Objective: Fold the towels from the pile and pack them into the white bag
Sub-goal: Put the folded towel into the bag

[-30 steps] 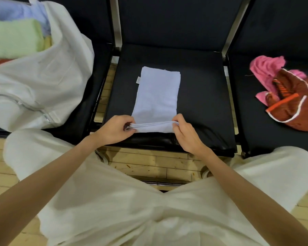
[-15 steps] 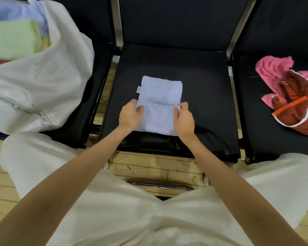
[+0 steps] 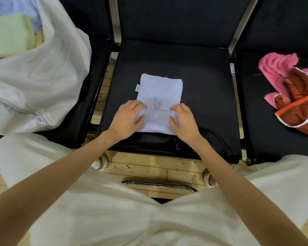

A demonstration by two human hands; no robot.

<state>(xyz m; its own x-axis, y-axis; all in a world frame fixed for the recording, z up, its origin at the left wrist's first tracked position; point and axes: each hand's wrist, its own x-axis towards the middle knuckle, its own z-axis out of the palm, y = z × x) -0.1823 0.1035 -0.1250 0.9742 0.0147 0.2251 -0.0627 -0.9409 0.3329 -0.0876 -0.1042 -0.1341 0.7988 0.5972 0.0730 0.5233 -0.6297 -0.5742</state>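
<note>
Since a second ago the near end of the blue towel (image 3: 159, 96) has come up and over onto itself — it now lies as a shorter folded rectangle on the middle seat (image 3: 203, 77). Both hands sit at its near corners, fingers spread and loosely bent, gripping nothing: left hand (image 3: 127, 118) on the left edge, right hand (image 3: 182, 120) on the right. On the left seat the white bag (image 3: 43, 82) gapes open, with a green towel (image 3: 9, 35) and other folded ones inside. On the right seat waits the pile — a pink towel (image 3: 276, 68) and a rust-brown one (image 3: 302, 105), touching.
</note>
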